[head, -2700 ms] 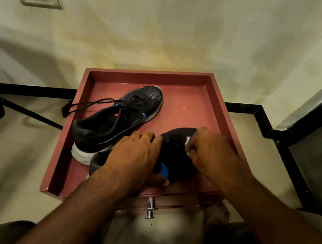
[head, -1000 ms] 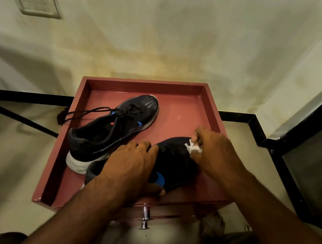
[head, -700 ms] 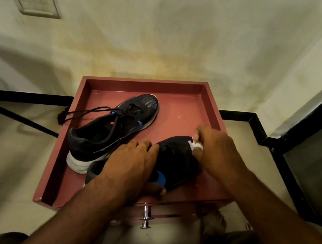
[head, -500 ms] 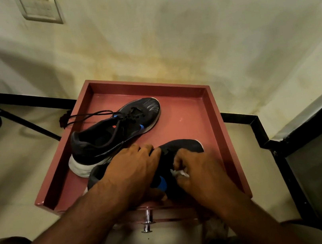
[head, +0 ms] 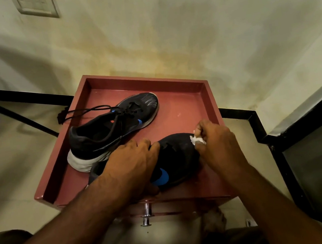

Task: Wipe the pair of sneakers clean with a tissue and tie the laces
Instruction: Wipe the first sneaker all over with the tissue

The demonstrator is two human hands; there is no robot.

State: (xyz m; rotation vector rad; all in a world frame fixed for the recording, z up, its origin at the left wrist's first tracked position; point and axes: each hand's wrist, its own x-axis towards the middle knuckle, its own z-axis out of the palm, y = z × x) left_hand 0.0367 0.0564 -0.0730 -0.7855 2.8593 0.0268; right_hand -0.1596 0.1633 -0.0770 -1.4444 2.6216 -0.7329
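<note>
Two dark sneakers with blue marks lie in a red tray (head: 208,102). The far sneaker (head: 103,134) rests on its side with a white heel, and its black laces trail loose over the tray's left rim. The near sneaker (head: 179,156) lies at the tray's front. My left hand (head: 130,166) presses down on its middle and holds it. My right hand (head: 219,144) pinches a small white tissue (head: 197,140) against the toe of the near sneaker. The near sneaker's laces are hidden under my left hand.
The tray tops a small red drawer unit with a metal knob (head: 147,216), close to a stained wall. Black metal bars (head: 19,120) run along the floor at the left. A dark panel with a black frame (head: 316,148) stands at the right.
My right hand with the tissue has moved from the sneaker's middle, near the blue mark, back out to its toe. My left hand has stayed on the shoe.
</note>
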